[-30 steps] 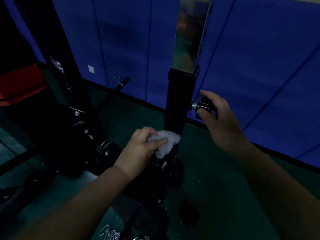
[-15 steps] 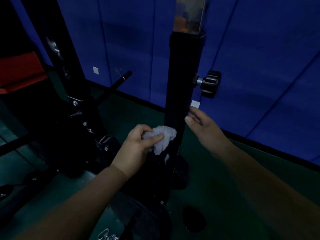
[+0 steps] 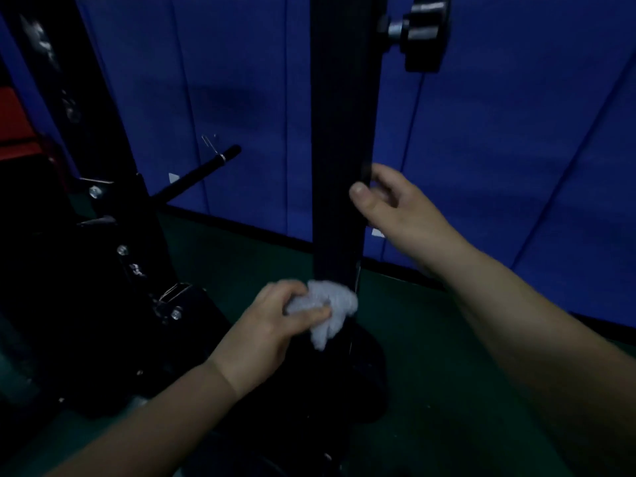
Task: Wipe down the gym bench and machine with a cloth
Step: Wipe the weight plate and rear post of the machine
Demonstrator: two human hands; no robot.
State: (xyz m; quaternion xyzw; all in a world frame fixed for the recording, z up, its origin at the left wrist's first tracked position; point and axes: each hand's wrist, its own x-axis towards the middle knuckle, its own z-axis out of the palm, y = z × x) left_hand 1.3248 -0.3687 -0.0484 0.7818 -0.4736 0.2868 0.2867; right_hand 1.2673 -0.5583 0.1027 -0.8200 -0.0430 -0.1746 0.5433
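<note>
A black upright post [image 3: 340,132] of the gym machine stands in the middle of the view. My left hand [image 3: 272,325] grips a crumpled white cloth [image 3: 330,311] and holds it against the post near its base. My right hand [image 3: 395,208] is at the post's right edge about halfway up, thumb on the front face and fingers curled behind it. A black adjustment knob [image 3: 425,32] sticks out of the post's right side, well above my right hand.
Blue padded wall panels [image 3: 516,132] run behind the post. A second black upright [image 3: 86,115] with bolts and a thin black bar [image 3: 199,172] stands at the left. A red pad [image 3: 13,115] shows at the far left edge. The floor [image 3: 430,356] is dark green.
My right hand let go of the knob, dropped down and now curls round the post's edge. The view has tilted down. My left hand stays low on the post with the cloth.
</note>
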